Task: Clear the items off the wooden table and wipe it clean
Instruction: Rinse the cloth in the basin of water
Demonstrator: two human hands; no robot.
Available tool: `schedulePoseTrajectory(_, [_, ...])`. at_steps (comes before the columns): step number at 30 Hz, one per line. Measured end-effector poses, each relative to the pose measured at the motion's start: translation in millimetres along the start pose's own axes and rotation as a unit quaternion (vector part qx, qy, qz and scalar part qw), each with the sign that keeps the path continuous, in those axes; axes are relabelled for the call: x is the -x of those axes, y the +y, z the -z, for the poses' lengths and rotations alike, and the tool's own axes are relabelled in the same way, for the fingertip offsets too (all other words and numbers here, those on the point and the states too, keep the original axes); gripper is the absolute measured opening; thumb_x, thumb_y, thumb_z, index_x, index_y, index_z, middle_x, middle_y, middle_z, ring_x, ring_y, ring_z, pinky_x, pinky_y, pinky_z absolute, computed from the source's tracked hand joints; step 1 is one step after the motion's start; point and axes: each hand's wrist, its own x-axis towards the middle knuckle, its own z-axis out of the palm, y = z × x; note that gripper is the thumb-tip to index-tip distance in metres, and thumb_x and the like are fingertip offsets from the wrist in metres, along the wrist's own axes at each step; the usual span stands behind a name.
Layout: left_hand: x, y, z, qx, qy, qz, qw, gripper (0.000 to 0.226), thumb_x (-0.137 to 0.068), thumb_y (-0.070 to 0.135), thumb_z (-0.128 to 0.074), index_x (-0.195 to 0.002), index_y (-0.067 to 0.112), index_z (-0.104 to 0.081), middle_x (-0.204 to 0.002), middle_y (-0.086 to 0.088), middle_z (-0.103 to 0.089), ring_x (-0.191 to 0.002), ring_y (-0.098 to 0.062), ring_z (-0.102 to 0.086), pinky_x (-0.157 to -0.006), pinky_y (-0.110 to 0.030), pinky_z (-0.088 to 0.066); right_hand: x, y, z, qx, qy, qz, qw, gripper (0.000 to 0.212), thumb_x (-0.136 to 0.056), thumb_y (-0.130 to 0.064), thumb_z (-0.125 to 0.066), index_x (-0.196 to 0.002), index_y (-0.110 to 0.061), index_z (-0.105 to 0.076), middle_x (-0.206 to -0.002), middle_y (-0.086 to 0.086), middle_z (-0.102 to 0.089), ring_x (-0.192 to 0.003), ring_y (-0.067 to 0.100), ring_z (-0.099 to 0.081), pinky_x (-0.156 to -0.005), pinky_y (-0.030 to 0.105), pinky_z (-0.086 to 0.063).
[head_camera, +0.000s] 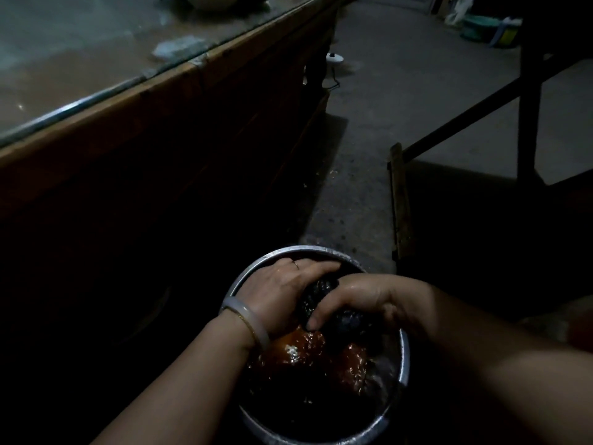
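Observation:
A dark wet cloth [316, 295] is gripped between both my hands over a metal basin [256, 271] on the floor. My left hand [282, 290], with a pale bangle on the wrist and a ring, clasps the cloth's far end. My right hand [356, 297] closes over its near end. Reddish-brown water [301, 348] ripples in the basin below the cloth. The wooden table [96, 114], topped with a glass sheet, runs along the upper left, with a pale crumpled piece [179, 48] near its edge and a pale round object [211, 0] at the far end.
Concrete floor [385, 91] stretches ahead. A dark wooden frame with legs [526, 107] stands at the right, with a low wooden plank [399, 200] beside the basin. A white object with a cord [335, 59] sits by the table's far leg. Containers [481, 27] stand at the far right.

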Motion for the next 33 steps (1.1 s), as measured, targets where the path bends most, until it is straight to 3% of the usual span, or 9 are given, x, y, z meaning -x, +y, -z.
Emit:
schedulePoseTrajectory(8, [-3.5, 14.6, -5.2, 0.029, -0.093, 0.139, 0.985, 0.014, -0.075, 0.034, -0.061, -0.085, 0.024, -0.063, -0.081, 0.004, -0.067, -0.077, -0.018, -0.064, -0.067, -0.032, -0.054, -8.5, 8.4, -9.7, 0.282, 0.169, 0.07, 0.942, 0.03, -0.062, -0.018, -0.084, -0.088, -0.015, -0.07, -0.081, 0.003, -0.074, -0.069, 0.017, -0.072, -0.065, 0.032, -0.061])
schedulePoseTrajectory(11, [-5.3, 13.0, -8.3, 0.143, -0.12, 0.207, 0.96, 0.012, -0.076, 0.024, -0.061, -0.065, 0.023, -0.057, -0.064, 0.006, -0.06, -0.06, -0.014, -0.06, -0.055, -0.027, -0.051, -5.5, 8.9, -15.4, 0.452, 0.25, 0.15, 0.843, 0.016, -0.073, -0.028, -0.072, -0.08, -0.024, -0.058, -0.078, -0.005, -0.066, -0.071, 0.013, -0.064, -0.056, 0.026, -0.048])
schedulePoseTrajectory(14, [-6.8, 14.9, -5.7, 0.257, -0.163, 0.277, 0.911, 0.017, -0.075, 0.011, -0.061, -0.06, 0.017, -0.058, -0.058, 0.001, -0.058, -0.056, -0.016, -0.057, -0.052, -0.028, -0.047, -6.9, 16.8, -11.9, 0.565, 0.295, 0.249, 0.729, 0.024, -0.082, -0.035, -0.065, -0.103, -0.026, -0.057, -0.095, -0.004, -0.064, -0.087, 0.02, -0.063, -0.063, 0.029, -0.038])
schedulePoseTrajectory(18, [-3.3, 13.4, -0.9, 0.378, -0.244, 0.328, 0.831, 0.011, -0.058, 0.008, -0.064, -0.05, 0.015, -0.06, -0.053, -0.001, -0.058, -0.055, -0.019, -0.056, -0.053, -0.026, -0.041, -16.6, 35.7, -7.9, 0.617, 0.353, 0.409, 0.573, 0.03, -0.074, -0.038, -0.066, -0.1, -0.024, -0.059, -0.075, -0.005, -0.059, -0.059, 0.016, -0.059, -0.043, 0.025, -0.027])
schedulePoseTrajectory(23, [8.9, 9.8, 0.0, 0.574, -0.247, 0.357, 0.694, 0.025, -0.065, -0.001, -0.059, -0.089, -0.002, -0.069, -0.076, -0.014, -0.065, -0.069, -0.022, -0.063, -0.061, -0.027, -0.049, -33.0, 47.9, -3.0, 0.648, 0.38, 0.46, 0.473, 0.069, -0.074, -0.037, -0.076, -0.135, -0.023, -0.046, -0.085, -0.001, -0.059, -0.062, 0.016, -0.053, -0.042, 0.025, -0.038])
schedulePoseTrajectory(26, [10.2, 7.5, 0.2, 0.618, -0.18, 0.346, 0.683, 0.03, -0.07, 0.001, -0.064, -0.1, 0.002, -0.066, -0.09, -0.017, -0.064, -0.081, -0.025, -0.062, -0.07, -0.031, -0.051, -31.0, 39.4, -8.4, 0.648, 0.381, 0.409, 0.518, 0.069, -0.077, -0.04, -0.071, -0.138, -0.031, -0.041, -0.097, 0.0, -0.06, -0.07, 0.019, -0.057, -0.048, 0.027, -0.037])
schedulePoseTrajectory(29, [8.6, -1.5, -4.0, 0.524, -0.052, 0.368, 0.766, 0.068, -0.057, 0.02, -0.084, -0.118, 0.018, -0.056, -0.105, -0.005, -0.065, -0.092, -0.016, -0.064, -0.082, -0.03, -0.055, -25.0, 20.0, -10.0, 0.507, 0.346, 0.25, 0.749, 0.054, -0.083, -0.039, -0.063, -0.133, -0.042, -0.042, -0.114, -0.004, -0.059, -0.099, 0.022, -0.061, -0.074, 0.033, -0.046])
schedulePoseTrajectory(31, [11.5, -3.6, -3.3, 0.433, 0.048, 0.336, 0.835, 0.093, -0.054, 0.016, -0.088, -0.133, 0.03, -0.041, -0.121, 0.002, -0.054, -0.103, -0.012, -0.059, -0.088, -0.027, -0.052, -24.8, 13.4, -7.4, 0.244, 0.309, 0.179, 0.902, 0.046, -0.077, -0.024, -0.07, -0.12, -0.037, -0.058, -0.106, -0.004, -0.067, -0.097, 0.019, -0.064, -0.083, 0.035, -0.053])
schedulePoseTrajectory(33, [16.7, -4.2, -7.3, 0.289, 0.094, 0.231, 0.924, 0.097, -0.064, 0.007, -0.081, -0.14, 0.04, -0.03, -0.136, 0.006, -0.039, -0.117, -0.01, -0.049, -0.095, -0.025, -0.048, -22.4, 6.0, -5.1, -0.003, 0.244, 0.148, 0.958, 0.042, -0.074, -0.006, -0.074, -0.113, -0.019, -0.067, -0.094, 0.005, -0.072, -0.083, 0.02, -0.068, -0.076, 0.035, -0.058])
